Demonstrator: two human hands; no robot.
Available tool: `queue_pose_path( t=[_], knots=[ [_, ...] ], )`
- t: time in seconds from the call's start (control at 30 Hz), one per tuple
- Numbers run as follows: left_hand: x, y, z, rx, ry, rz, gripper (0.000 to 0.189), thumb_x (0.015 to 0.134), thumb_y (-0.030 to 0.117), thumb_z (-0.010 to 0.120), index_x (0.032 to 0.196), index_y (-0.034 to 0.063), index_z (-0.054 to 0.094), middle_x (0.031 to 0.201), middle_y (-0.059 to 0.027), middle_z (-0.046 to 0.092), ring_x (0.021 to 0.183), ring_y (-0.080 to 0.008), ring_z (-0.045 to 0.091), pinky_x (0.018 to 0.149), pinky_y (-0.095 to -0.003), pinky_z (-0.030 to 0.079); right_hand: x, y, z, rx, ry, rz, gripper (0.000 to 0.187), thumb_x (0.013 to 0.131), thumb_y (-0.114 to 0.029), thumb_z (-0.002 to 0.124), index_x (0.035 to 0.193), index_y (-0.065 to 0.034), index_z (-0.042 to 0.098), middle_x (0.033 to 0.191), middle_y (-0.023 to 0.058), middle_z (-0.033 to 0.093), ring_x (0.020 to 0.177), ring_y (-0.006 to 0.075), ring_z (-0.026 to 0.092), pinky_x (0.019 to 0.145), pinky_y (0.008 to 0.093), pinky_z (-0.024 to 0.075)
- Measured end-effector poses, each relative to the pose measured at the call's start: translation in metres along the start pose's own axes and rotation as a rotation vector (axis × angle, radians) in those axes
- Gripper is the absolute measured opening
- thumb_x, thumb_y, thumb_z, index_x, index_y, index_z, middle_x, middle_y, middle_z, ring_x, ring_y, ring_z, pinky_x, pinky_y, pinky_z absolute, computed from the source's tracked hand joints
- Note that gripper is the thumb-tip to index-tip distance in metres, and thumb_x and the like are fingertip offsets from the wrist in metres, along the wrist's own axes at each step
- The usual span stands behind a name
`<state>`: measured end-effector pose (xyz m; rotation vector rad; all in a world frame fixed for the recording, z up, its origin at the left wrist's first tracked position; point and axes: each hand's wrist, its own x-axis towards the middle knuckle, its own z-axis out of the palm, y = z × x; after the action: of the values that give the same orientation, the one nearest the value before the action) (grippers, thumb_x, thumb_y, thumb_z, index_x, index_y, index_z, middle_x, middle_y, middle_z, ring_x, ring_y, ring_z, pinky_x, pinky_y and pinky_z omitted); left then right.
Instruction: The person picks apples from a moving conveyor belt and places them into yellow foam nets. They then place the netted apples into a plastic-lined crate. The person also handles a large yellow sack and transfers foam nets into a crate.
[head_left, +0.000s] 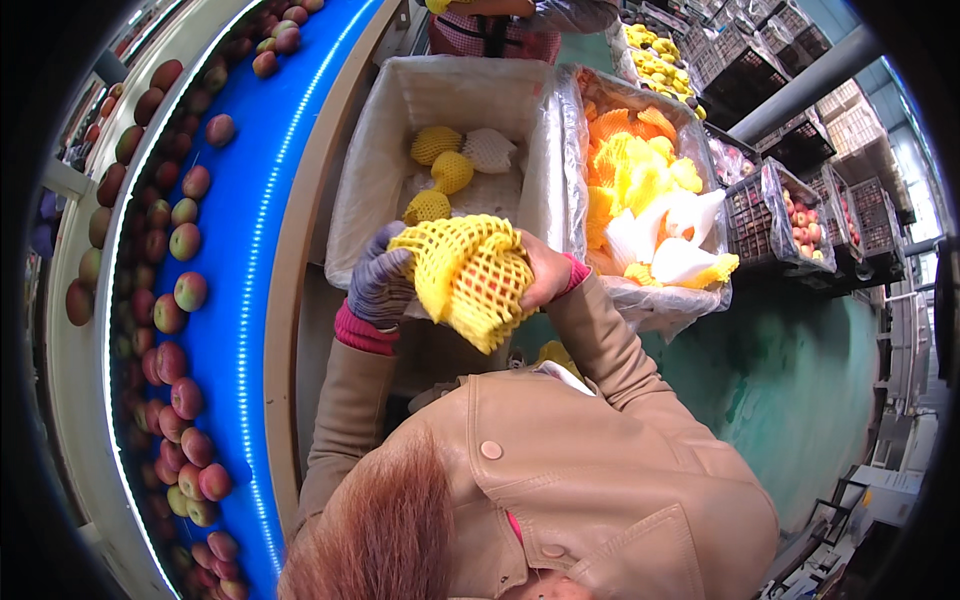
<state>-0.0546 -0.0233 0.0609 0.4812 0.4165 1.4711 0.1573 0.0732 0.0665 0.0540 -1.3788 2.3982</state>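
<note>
Between my hands is an apple wrapped in a yellow foam net sleeve (469, 274); red skin shows through the mesh. My left hand (381, 274), in a grey knit glove, grips the sleeve's left end. My right hand (546, 271), bare, holds its right side. Just beyond, a white lined crate (446, 75) contains yellow netted pieces (452, 172) and a white one (489, 150), apparently sleeved fruit. To its right, a plastic-lined crate (574, 187) is heaped with orange, yellow and white foam nets (634, 176).
Many apples (185, 241) lie along a blue conveyor belt (247, 150) with a wooden edge (289, 300) at my left. Another person (491, 34) stands beyond the crates. Stacked black crates (750, 217), some with apples (806, 225), stand at the right.
</note>
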Motion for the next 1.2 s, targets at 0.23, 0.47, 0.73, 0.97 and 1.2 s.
queue_pose_path(
  t=[0.23,0.47,0.73,0.97,1.2],
  knots=[
    [0.0,-0.041,0.042,1.846,-0.078,1.167,0.022,0.072,0.009,0.072,0.081,0.0099,0.052,0.077,-0.0085,0.056,0.064,-0.0259,0.057,0.049,-0.0355,0.047,0.012,0.006,0.01,-0.269,0.61,-0.326,0.066,0.07,-0.01,0.078,0.126,-0.0047,0.044,0.122,0.0094,0.053,0.112,0.017,0.055,0.095,0.0292,0.0459],
    [-0.002,-0.027,0.05,0.824,0.158,0.362,0.039,0.086,0.037,0.065,0.108,0.0068,0.053,0.1,-0.0074,0.057,0.084,-0.0186,0.06,0.066,-0.0329,0.051,-0.003,-0.001,0.019,-0.698,0.718,-0.676,0.069,0.069,-0.003,0.078,0.127,-0.0088,0.043,0.14,0.0158,0.033,0.121,0.0263,0.048,0.1,0.0352,0.0427],
    [0.128,-0.071,0.016,0.394,-0.009,-0.215,0.055,0.081,0.01,0.066,0.13,0.0052,0.041,0.116,-0.0112,0.057,0.107,-0.0231,0.058,0.09,-0.0377,0.05,-0.08,-0.035,-0.017,-1.241,0.745,-0.412,0.072,0.07,-0.018,0.071,0.135,-0.0089,0.041,0.141,0.0166,0.036,0.133,0.0368,0.031,0.11,0.0438,0.0261],
    [0.259,-0.145,-0.136,1.934,-0.055,-0.594,0.077,0.072,0.018,0.077,0.136,0.0085,0.034,0.114,-0.0189,0.057,0.106,-0.0364,0.058,0.081,-0.0397,0.056,-0.196,-0.099,-0.136,-1.465,1.437,0.046,0.029,0.076,-0.01,0.069,0.103,-0.0051,0.061,0.097,0.0107,0.063,0.089,0.0241,0.062,0.076,0.0328,0.0499],
    [0.285,-0.187,-0.16,2.252,-0.022,-0.738,0.088,0.072,0.035,0.076,0.143,0.013,0.029,0.146,-0.0207,0.029,0.13,-0.0367,0.039,0.106,-0.0396,0.036,-0.178,-0.113,-0.178,-1.91,1.593,0.338,0.053,0.069,-0.028,0.078,0.113,-0.0121,0.052,0.105,0.0102,0.053,0.098,0.0298,0.056,0.083,0.0433,0.0471]
  ],
)
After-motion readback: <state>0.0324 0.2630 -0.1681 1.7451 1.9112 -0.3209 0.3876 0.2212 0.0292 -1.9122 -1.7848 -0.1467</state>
